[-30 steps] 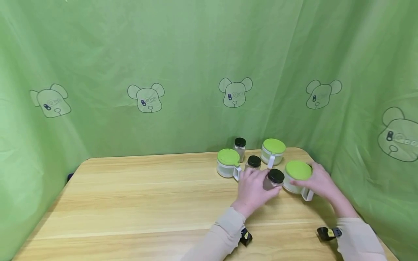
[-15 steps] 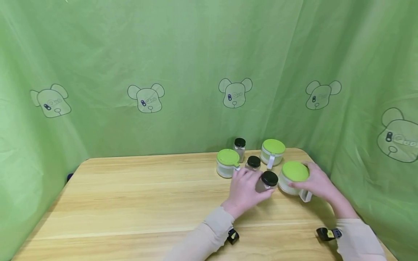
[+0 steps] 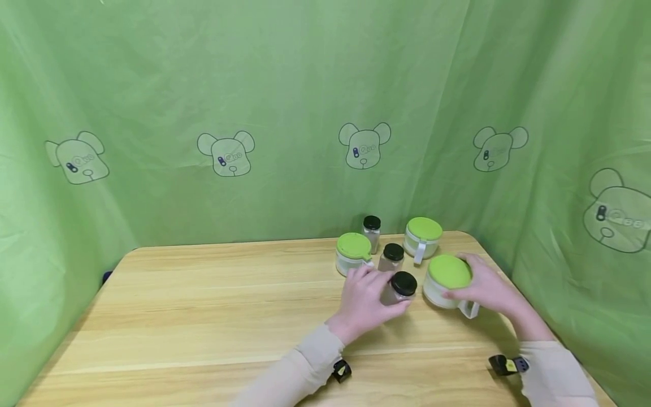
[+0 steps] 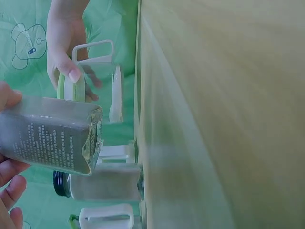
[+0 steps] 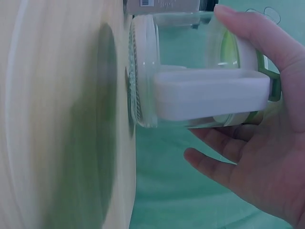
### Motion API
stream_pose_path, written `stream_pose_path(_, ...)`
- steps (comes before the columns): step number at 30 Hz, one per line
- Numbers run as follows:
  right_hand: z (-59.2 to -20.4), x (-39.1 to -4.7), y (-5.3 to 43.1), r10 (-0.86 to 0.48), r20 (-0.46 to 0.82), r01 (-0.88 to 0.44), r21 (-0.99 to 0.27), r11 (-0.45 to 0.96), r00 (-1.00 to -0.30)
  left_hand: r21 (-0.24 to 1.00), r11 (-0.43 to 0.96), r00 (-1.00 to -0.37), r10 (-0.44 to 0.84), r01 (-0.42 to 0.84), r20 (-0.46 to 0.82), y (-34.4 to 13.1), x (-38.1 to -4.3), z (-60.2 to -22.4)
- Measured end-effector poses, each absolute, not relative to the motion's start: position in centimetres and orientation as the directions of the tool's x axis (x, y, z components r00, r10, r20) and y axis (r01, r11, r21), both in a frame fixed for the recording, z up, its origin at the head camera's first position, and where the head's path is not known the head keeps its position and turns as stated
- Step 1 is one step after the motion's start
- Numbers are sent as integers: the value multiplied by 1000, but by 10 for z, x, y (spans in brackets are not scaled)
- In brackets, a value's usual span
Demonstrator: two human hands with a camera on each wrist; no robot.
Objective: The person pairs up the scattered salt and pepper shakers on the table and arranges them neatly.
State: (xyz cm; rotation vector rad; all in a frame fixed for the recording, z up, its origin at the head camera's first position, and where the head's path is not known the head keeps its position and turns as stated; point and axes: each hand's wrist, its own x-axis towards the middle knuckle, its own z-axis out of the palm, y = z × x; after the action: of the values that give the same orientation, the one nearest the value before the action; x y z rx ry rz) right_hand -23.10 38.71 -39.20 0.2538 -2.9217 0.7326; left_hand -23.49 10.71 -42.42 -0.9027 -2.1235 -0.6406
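Observation:
My left hand point(image 3: 362, 302) grips a square-sided glass spice jar point(image 4: 50, 136) with a black lid, its printed side showing in the left wrist view. The jar's base is off the table. In my right hand point(image 3: 490, 289) is a clear seasoning pot point(image 3: 447, 277) with a green lid and white handle point(image 5: 214, 95); thumb and fingers grip it near the lid. Whether its base touches the table I cannot tell. Behind stand two more black-lidded jars, one nearer point(image 3: 392, 257) and one farther point(image 3: 372, 232), and two green-lidded pots, left point(image 3: 354, 251) and back right point(image 3: 423, 234).
The wooden table point(image 3: 203, 316) ends at the back and right close to a green curtain point(image 3: 285, 85) with bear-head drawings. A black wrist camera point(image 3: 342, 371) sits on the left wrist and another point(image 3: 506, 365) on the right.
Both hands have moved left and slightly toward me, the left with the spice jar, the right with the seasoning pot. The other jars and pots stand as before.

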Motion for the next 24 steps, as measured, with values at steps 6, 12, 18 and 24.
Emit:
stream_pose_path(6,-390,-230,379,-156,169,-218,-457,862,-973,160,622,-485,398,767,779,90,-235,-423)
stream_pose_path(12,-390,-228,372,-178,165,-236,-465,854,-970,164,624,-480,378,764,792,74,-234,-422)
stream_pose_path(18,-387,-225,363,-191,167,-248,-477,843,-967,144,620,-455,379,772,806,62,-235,-423)
stream_pose_path(24,-384,-222,356,-206,170,-264,-480,837,-964,134,613,-442,385,778,810,52,-232,-423)
